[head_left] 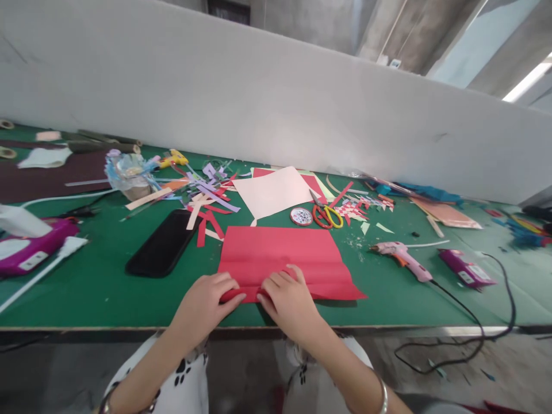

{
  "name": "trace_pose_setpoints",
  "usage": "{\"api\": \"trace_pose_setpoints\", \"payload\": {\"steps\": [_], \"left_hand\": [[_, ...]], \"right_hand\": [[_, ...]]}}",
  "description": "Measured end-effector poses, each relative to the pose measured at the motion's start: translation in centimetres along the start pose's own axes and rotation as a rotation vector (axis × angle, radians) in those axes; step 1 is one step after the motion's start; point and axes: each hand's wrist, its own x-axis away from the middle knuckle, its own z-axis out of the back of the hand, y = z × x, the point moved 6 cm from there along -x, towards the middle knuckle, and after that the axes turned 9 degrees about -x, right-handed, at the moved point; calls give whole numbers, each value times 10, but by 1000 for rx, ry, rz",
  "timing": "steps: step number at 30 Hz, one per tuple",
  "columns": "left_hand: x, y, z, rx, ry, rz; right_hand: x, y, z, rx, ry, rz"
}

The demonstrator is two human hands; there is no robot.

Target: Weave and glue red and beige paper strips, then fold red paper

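Observation:
A red sheet of paper [284, 247] with crosswise creases lies near the front edge of the green table. My left hand [211, 296] is closed on its near left edge, thumb and fingers pinching the paper where it curls up. Close beside it, my right hand [288, 293] grips the same near edge around the middle, fingers bent over the fold. The sheet's right corner sticks out loose past my right hand. Behind the sheet lie red and yellow-handled scissors [326, 215] and a small round patterned disc [301, 216]. What the fingers cover is hidden.
A black phone [164, 244] and paper strips [211, 195] lie left of the sheet, with a pale sheet [276, 192] behind. At right are a pink glue gun [403, 259] with a cord, and a purple power strip [466, 268]. A white partition [276, 98] borders the table [107, 305].

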Motion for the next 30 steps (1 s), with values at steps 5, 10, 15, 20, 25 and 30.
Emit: {"api": "trace_pose_setpoints", "payload": {"steps": [5,10,15,20,25,30], "left_hand": [[11,-11,6,-88,94,112],[17,-16,7,-161,108,194],[19,-22,11,-194,132,234],[18,-23,10,-228,115,222],[16,-22,9,-246,96,248],[17,-21,11,-250,113,250]], "right_hand": [[-7,0,-12,-17,-58,48],[-7,7,-11,-5,-66,19],[-6,14,-14,-56,-66,-31],[-5,18,-17,-60,-45,-49],[-5,18,-16,-63,-29,-65],[-5,18,-14,-55,2,-86]]}}
